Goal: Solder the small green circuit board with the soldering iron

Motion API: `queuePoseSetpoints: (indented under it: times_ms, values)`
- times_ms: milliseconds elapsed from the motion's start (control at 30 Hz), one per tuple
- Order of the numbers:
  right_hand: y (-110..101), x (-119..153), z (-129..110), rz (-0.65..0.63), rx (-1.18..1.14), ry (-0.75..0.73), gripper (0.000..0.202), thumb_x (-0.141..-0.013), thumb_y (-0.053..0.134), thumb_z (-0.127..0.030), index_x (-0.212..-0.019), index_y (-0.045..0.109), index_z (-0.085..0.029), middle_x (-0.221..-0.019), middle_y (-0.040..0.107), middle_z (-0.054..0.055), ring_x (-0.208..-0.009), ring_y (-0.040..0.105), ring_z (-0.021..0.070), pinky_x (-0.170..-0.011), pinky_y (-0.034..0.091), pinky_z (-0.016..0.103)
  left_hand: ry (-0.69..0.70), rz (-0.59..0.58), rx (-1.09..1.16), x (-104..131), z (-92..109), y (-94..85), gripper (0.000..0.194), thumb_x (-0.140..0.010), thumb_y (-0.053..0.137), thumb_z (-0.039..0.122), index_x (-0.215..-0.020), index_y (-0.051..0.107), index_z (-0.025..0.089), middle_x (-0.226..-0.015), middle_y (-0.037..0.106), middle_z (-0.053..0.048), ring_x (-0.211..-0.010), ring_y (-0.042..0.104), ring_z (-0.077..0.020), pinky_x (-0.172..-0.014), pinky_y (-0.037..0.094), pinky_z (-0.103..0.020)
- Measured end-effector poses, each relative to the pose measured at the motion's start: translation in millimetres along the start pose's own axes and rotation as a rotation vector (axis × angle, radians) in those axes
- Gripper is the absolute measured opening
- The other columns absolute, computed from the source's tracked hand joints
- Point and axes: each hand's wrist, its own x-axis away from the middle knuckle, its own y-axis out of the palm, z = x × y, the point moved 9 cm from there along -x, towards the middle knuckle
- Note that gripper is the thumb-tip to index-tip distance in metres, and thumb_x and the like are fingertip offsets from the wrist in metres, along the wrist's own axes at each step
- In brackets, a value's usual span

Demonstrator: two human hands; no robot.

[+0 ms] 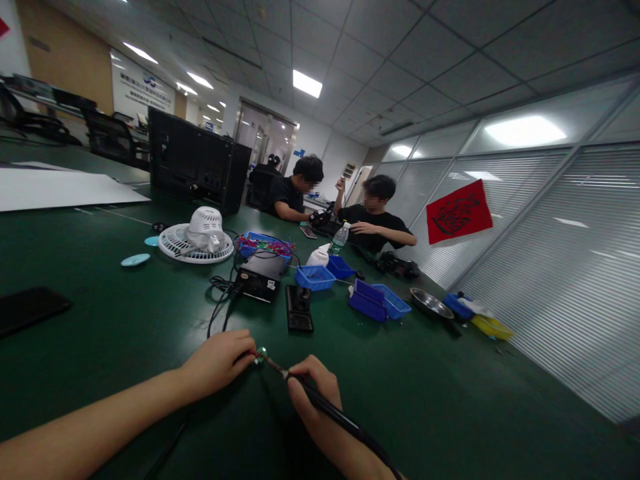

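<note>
My right hand (320, 393) is closed around the dark handle of a soldering iron (330, 408), held like a pen. The iron's metal tip points left and meets or nearly meets a small green circuit board (261, 356) on the table. From the other side, my left hand (223, 359) pinches what looks like a thin red wire at the board's edge. The fingertips partly hide it. Beyond the hands sit a black soldering station (261, 275) with cables and a black iron stand (299, 310).
Blue trays (315, 279) stand past the stand, one heaped with coloured wires (265, 245). A white fan grille (196, 243) lies at left, near a dark phone (31, 311). A metal bowl (431, 304) is at right. Two people (377, 223) sit across the green table (165, 313).
</note>
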Motion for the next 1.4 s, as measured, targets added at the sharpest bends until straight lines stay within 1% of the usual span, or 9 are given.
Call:
queuePoseSetpoints:
  times_ms: [200,333,533,1000,1100,1167,1267,1333,1400]
  values:
    - [2,-2,3,0.0,0.007,0.023,0.008,-0.077,0.058,-0.015,-0.075,0.064,-0.02,-0.068,0.057,-0.002,-0.062,0.055,0.013,-0.058,0.04,0.023,0.008,-0.012,-0.016,1,4,-1.8,0.018,-0.09,0.045,0.021,-0.088,0.064,0.021,-0.087,0.061,-0.002,-0.082,0.059,-0.0164,-0.072,0.043,-0.025]
    - [5,-2,6,-0.031,0.015,0.037,0.008,-0.077,0.058,-0.015,-0.077,0.065,-0.02,-0.07,0.058,-0.001,-0.063,0.055,0.0134,-0.06,0.041,0.023,0.001,-0.018,-0.022,1,3,-1.0,0.019,-0.09,0.045,0.022,-0.088,0.064,0.021,-0.087,0.061,-0.002,-0.083,0.059,-0.0164,-0.073,0.043,-0.025]
    - [3,-2,6,-0.036,0.012,0.051,0.008,-0.077,0.057,-0.016,-0.075,0.064,-0.018,-0.068,0.056,-0.001,-0.062,0.054,0.0134,-0.059,0.041,0.023,-0.002,-0.002,-0.008,0,0,-0.1,0.018,-0.09,0.045,0.023,-0.087,0.063,0.021,-0.087,0.061,-0.002,-0.083,0.058,-0.0165,-0.073,0.043,-0.025]
    - [4,-2,9,-0.056,0.003,0.083,0.008,-0.08,0.058,-0.017,-0.077,0.065,-0.019,-0.071,0.058,-0.001,-0.063,0.054,0.0141,-0.06,0.042,0.024,-0.014,-0.012,-0.004,1,5,-3.4,0.018,-0.087,0.045,0.02,-0.087,0.063,0.021,-0.087,0.061,-0.002,-0.083,0.058,-0.017,-0.073,0.043,-0.025]
    - [5,-2,13,-0.069,-0.037,0.127,0.007,-0.08,0.058,-0.019,-0.078,0.064,-0.019,-0.07,0.059,0.0,-0.063,0.054,0.0143,-0.06,0.042,0.024,-0.013,-0.015,-0.012,1,5,-3.1,0.017,-0.087,0.045,0.019,-0.087,0.063,0.021,-0.087,0.061,-0.002,-0.082,0.058,-0.0169,-0.073,0.043,-0.026]
    - [4,-2,17,-0.056,-0.1,0.181,0.005,-0.081,0.059,-0.022,-0.079,0.062,-0.019,-0.068,0.058,-0.001,-0.061,0.053,0.0138,-0.057,0.041,0.023,-0.011,-0.016,-0.021,1,5,-3.0,0.017,-0.087,0.045,0.02,-0.086,0.062,0.021,-0.086,0.061,-0.002,-0.082,0.058,-0.0171,-0.072,0.042,-0.026]
    - [-8,-3,21,0.071,-0.237,0.244,0.007,-0.08,0.062,-0.025,-0.081,0.059,-0.02,-0.063,0.052,-0.005,-0.053,0.046,0.0114,-0.05,0.037,0.021,-0.009,-0.011,-0.033,1,4,-2.8,0.017,-0.087,0.045,0.02,-0.086,0.062,0.021,-0.086,0.061,-0.002,-0.082,0.059,-0.0175,-0.072,0.042,-0.026]
    - [-12,-4,24,0.133,-0.311,0.271,0.009,-0.079,0.064,-0.027,-0.083,0.06,-0.019,-0.065,0.052,-0.005,-0.055,0.046,0.0114,-0.052,0.038,0.021,-0.007,-0.005,-0.039,1,3,-2.5,0.017,-0.087,0.045,0.021,-0.086,0.062,0.021,-0.086,0.062,-0.002,-0.082,0.059,-0.0174,-0.072,0.042,-0.026]
    - [-12,-4,29,0.161,-0.396,0.32,0.013,-0.077,0.065,-0.026,-0.087,0.061,-0.02,-0.067,0.053,-0.004,-0.058,0.048,0.0119,-0.056,0.041,0.022,-0.007,0.0,-0.041,0,2,-2.1,0.017,-0.087,0.045,0.02,-0.087,0.062,0.021,-0.086,0.062,-0.002,-0.082,0.059,-0.0173,-0.071,0.041,-0.026]
